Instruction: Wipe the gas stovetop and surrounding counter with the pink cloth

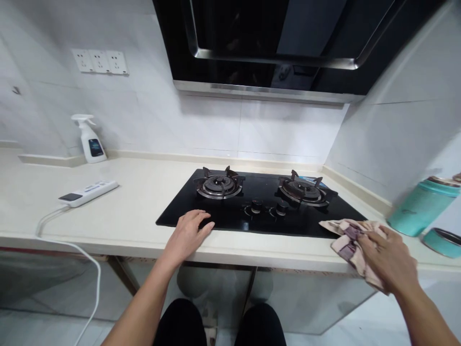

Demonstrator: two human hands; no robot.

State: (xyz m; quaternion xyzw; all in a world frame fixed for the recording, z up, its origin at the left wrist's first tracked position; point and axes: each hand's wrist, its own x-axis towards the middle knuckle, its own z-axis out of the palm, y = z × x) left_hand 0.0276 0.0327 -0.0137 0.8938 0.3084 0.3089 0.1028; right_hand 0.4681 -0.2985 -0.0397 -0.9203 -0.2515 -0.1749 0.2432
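Observation:
A beige and purple cloth [345, 238] is bunched under my right hand [391, 257], whose fingers close on it at the right front corner of the black gas stove [223, 216]. Part of the cloth lies on the stove's edge and part hangs over the counter front. My left hand [189, 235] rests with its fingers spread at the stove's front left edge, holding nothing. Two burners stand on the glass, the left burner [220, 184] and the right burner [304, 190]. Between them and nearer the front are two black knobs, one of them the left knob [256, 206].
On the pale counter [137, 206] sit a white spray bottle [92, 142] and a power strip [88, 193] with its cord trailing over the front edge. A teal canister [421, 206] and a teal lid-like piece [442, 241] stand at right. A black range hood [266, 48] overhangs the stove.

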